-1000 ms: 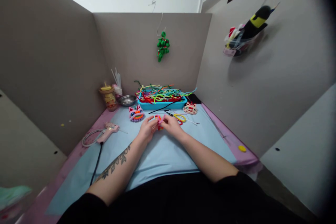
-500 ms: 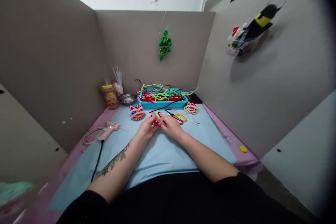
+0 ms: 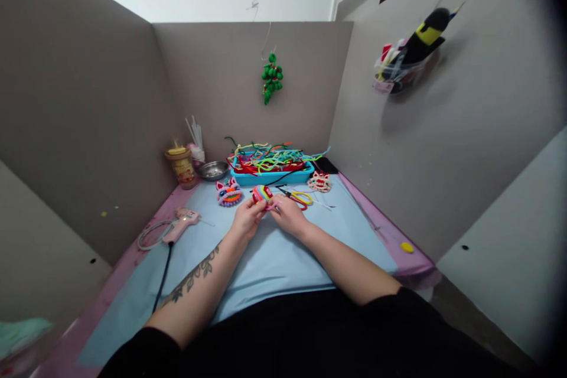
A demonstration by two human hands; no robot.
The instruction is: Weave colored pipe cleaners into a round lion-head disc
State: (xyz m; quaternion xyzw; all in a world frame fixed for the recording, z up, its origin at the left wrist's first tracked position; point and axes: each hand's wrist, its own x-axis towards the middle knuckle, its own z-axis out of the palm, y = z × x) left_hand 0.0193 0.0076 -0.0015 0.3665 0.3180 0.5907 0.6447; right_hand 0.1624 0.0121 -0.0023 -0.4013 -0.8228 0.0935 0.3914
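My left hand (image 3: pixel 248 216) is closed on a small rounded craft piece (image 3: pixel 262 192) of fuzzy pipe cleaners in red, yellow, green and blue bands. Against its lower right side, my right hand (image 3: pixel 287 214) pinches a pink pipe cleaner (image 3: pixel 273 205) that runs up to the piece. The fingers hide part of both. Left of the hands sits a pink and purple animal-head figure (image 3: pixel 229 192). Scissors with yellow handles (image 3: pixel 302 197) and a red-handled tool lie just beyond my right hand, and a cream and red animal head (image 3: pixel 319 182) rests behind them.
At the back, a blue tray (image 3: pixel 270 179) is heaped with coloured pipe cleaners. A metal bowl (image 3: pixel 213 170) and a lidded cup (image 3: pixel 182 170) stand to its left. A pink glue gun (image 3: pixel 181 225) with its cord lies at left. Grey panels surround the table.
The banded piece has tilted upward in my left hand, so more of its rounded top shows. The pink pipe cleaner stays between my right fingers. The camera view has shifted slightly.
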